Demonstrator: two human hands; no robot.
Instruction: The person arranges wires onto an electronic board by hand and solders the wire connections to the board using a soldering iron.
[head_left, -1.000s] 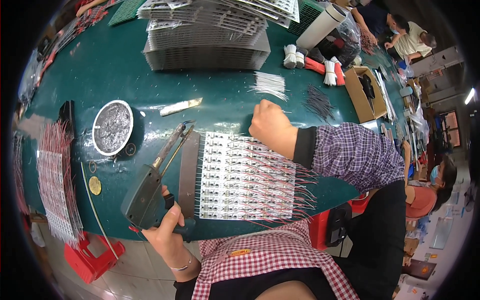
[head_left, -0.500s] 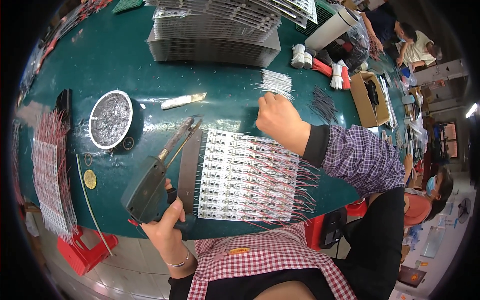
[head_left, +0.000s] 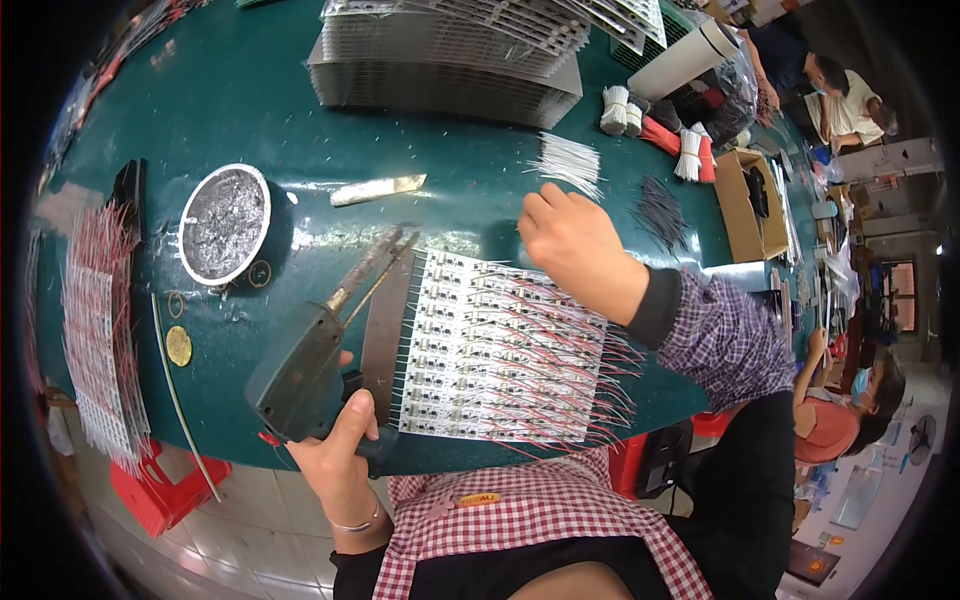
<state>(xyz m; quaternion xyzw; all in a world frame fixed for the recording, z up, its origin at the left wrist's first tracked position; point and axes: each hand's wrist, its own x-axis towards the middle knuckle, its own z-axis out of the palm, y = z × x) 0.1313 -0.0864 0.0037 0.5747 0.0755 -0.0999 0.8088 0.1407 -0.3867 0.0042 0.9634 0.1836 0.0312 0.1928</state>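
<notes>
A dark soldering gun [head_left: 300, 375] is gripped in my left hand [head_left: 340, 465], its metal tip pointing up and away. Beside it lies a panel of small white circuit boards [head_left: 440, 345], with thin red and dark wires fanning off its right side. A flat brown strip [head_left: 384, 350] runs along the panel's left edge. Over the panel's far right corner is my right hand [head_left: 572, 240], its fingers curled closed at the near end of a pile of short white wires [head_left: 568, 165]. What those fingers hold, if anything, is hidden.
A white-rimmed bowl of grey metallic scraps [head_left: 226, 225] stands left, near a pale stick [head_left: 378, 190]. Stacked boards [head_left: 440, 85] rise at the back. Dark wires [head_left: 660, 212] and a cardboard box [head_left: 750, 205] lie right. Another wired panel [head_left: 97, 340] sits far left. Co-workers sit along the right.
The whole view has shifted slightly. My right hand stays by the white wires with its fingers closed, and my left hand keeps hold of the soldering gun.
</notes>
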